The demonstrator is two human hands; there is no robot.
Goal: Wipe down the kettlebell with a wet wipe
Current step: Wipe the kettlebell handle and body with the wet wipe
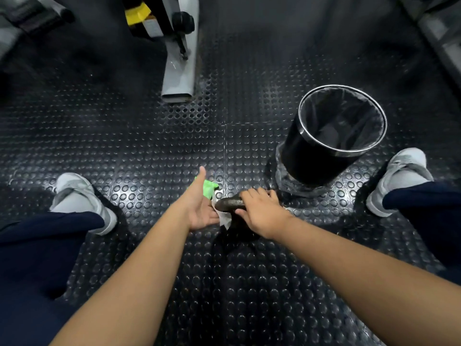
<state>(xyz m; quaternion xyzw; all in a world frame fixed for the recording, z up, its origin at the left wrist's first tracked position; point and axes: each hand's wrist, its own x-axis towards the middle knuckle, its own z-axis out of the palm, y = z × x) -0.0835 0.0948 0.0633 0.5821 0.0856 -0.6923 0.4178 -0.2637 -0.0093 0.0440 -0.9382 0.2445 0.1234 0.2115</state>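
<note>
Head view. The right hand (262, 211) is closed over the top of the dark, rounded cast-metal kettlebell handle (230, 203), fingers curled over its far side and thumb on the near side. The dark kettlebell body (239, 227) sits directly beneath this hand on the black studded rubber floor (149, 146); most of the body is hidden by the hand and by shadow.

The left hand (199, 208) is just to the left of the handle, palm turned toward it, thumb extended away from the person. Its fingers press a white crumpled wet wipe (224, 219) against the left end of the handle. The wipe shows between the left palm and the handle and hangs slightly below it. The left hand is thus partly open, holding the wipe by pressure against the metal; whether the fingers wrap the wipe fully cannot be told.

Just beyond the left thumb, a bright green wipe packet (208, 188) lies on the floor, partly hidden by the hand.

Beyond and to the right of the right hand stands a black cylindrical waste bin with a chrome rim and a clear liner (324, 156), near the kettlebell but not touching it.

A grey sneaker (79, 196) is well to the left of the left hand; a second grey sneaker (399, 176) is well to the right of the right hand. A grey metal machine leg (178, 71) stands far ahead of both hands.
</note>
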